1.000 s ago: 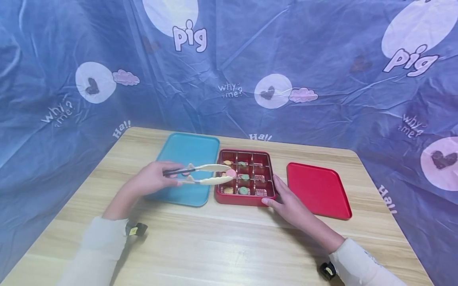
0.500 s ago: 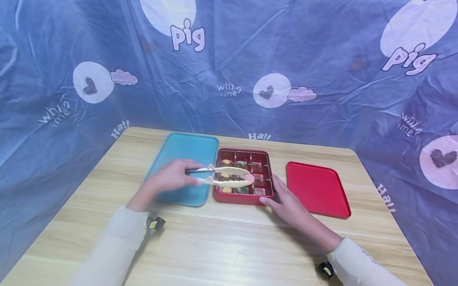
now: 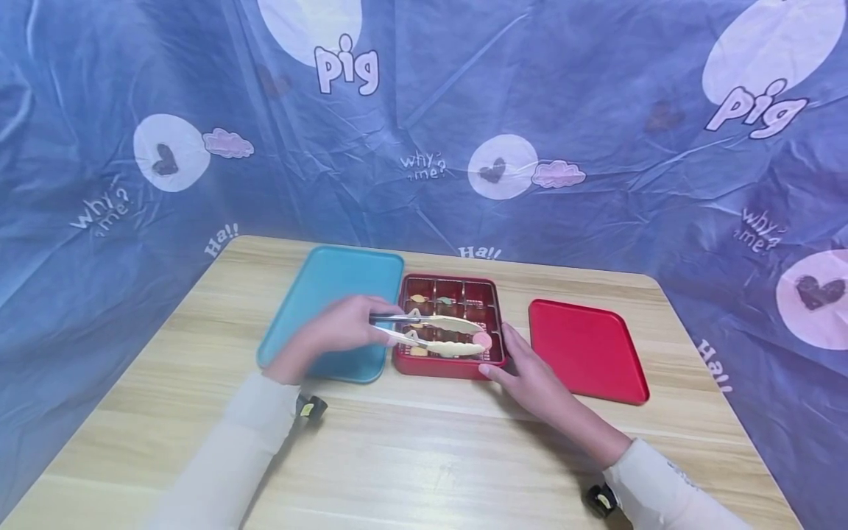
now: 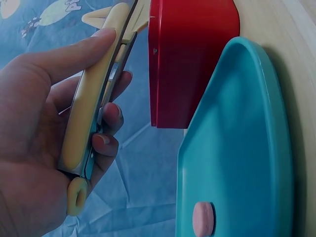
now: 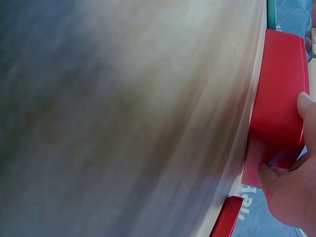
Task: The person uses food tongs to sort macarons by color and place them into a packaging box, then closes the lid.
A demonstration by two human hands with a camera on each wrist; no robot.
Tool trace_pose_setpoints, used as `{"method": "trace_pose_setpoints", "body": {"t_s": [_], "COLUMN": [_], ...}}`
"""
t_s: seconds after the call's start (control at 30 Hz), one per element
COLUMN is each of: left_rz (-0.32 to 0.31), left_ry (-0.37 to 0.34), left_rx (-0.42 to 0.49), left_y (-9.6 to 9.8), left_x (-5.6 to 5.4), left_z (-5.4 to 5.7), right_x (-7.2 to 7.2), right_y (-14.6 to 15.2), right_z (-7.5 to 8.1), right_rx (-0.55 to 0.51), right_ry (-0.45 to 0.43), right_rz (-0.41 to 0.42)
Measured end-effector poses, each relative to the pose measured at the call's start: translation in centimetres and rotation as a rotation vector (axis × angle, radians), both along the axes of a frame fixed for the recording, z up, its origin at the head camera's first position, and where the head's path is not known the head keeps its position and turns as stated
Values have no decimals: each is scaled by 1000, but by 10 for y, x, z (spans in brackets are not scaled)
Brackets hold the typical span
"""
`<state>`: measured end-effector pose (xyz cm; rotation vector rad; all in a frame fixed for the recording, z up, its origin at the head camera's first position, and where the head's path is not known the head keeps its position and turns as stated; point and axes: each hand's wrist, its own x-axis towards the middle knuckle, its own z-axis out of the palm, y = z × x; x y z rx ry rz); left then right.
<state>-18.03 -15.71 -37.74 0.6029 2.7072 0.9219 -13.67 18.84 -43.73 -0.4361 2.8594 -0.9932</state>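
- Nearest the person, on the near side of the red box (image 3: 437,367), two pale sleeves (image 3: 225,449) reach in above the wood-grain table (image 3: 411,456).
- At the box's near right corner is the right hand (image 3: 533,379), holding it with the thumb on the near wall and other fingers along the right side.
- Left of the box, the left hand (image 3: 344,324) grips a pair of cream-tipped tongs (image 3: 457,349), which stretch rightward over the box.
- The tongs' tips hold a pink disc (image 3: 483,340) over the box's right-hand column; whether it touches the box cannot be told.
- In the box's left column, yellow pieces (image 3: 419,352) sit in compartments; a green piece (image 3: 444,300) lies in the far middle one.
- Just left of the box is a blue tray (image 3: 311,291) with a pink piece (image 4: 203,218) on it.
- Right of the box, a little apart, lies a flat red lid (image 3: 586,353).
- Beyond the box hangs a printed blue cloth (image 3: 397,213).
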Motion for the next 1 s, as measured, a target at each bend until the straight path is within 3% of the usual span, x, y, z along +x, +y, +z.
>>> {"method": "trace_pose_setpoints", "body": {"t_s": [0.33, 0.63, 0.87, 1.0], "left_rz": [0, 19, 58, 126], "left_ry": [-6, -5, -1, -18], "left_rx": [-37, 20, 65, 76], "left_y": [1, -6, -30, -54], "left_x": [-2, -1, 6, 12], "left_z": [-1, 2, 9, 12], "right_x": [-1, -1, -2, -2], "right_y": [1, 1, 1, 0], "right_z": [-1, 0, -2, -2], "right_rx": [5, 18, 14, 9], "right_ry": [6, -9, -3, -6], "right_rz": [2, -4, -3, -4]}}
